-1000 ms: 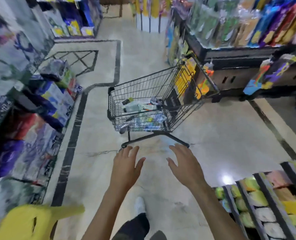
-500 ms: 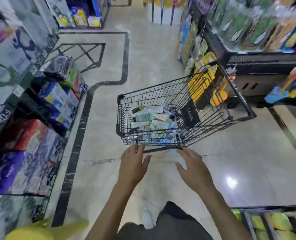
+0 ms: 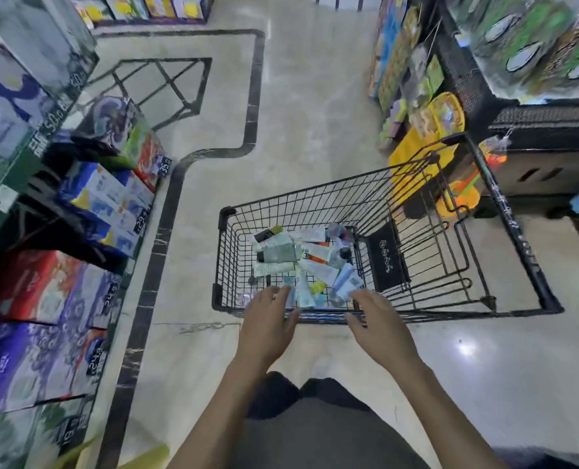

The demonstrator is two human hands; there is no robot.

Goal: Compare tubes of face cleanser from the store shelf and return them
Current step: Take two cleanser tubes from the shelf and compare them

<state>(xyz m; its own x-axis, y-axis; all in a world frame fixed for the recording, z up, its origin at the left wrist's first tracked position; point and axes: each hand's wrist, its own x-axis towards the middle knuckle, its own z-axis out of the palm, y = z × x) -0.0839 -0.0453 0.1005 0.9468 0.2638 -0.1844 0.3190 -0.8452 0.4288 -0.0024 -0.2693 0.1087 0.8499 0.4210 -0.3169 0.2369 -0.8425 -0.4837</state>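
Both hands, the left hand (image 3: 267,322) and the right hand (image 3: 381,328), reached with loosely spread, empty fingers over the near rim of the black wire shopping cart (image 3: 416,313), where assorted plastic cleanser tubes (image 3: 301,262) lay piled.

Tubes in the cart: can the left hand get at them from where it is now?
Probably yes. The left hand is open over the near rim of the cart, the basket is open-topped, and the tubes lie uncovered just beyond its fingertips.

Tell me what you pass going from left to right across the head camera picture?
Stacked boxes on the left shelves → black floor stripe → left hand → right hand → cart's handle bar.
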